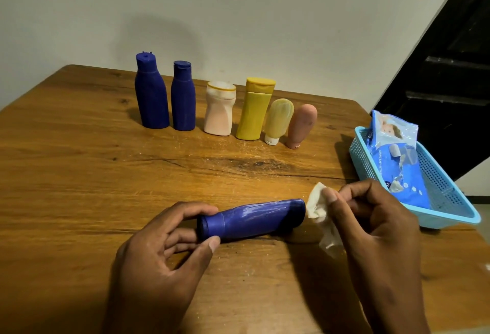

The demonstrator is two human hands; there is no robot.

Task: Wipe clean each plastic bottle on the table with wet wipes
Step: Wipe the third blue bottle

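While the left hand [161, 249] grips the cap end of a blue bottle [252, 219] lying sideways near the wooden worktop's [79, 169] front edge, base pointing right, the right hand [371, 222] pinches a crumpled wipe [319, 210] beside that base, before a pale wall [238, 10].

**What you cannot make out here**

Your left hand [161, 251] covers the cap end of the blue bottle [254, 218] it grips, so you cannot read the cap's shape. Both your forearms run off the bottom edge. Your right hand [376, 230] hides much of the crumpled wipe [319, 210] it pinches, and whether the wipe touches the bottle's base you cannot tell. The print on the wipes pack [397, 158] is too small to read, and the basket [448, 195] wall hides its lower end. The dark staircase [450, 68] is cut off at the right edge.
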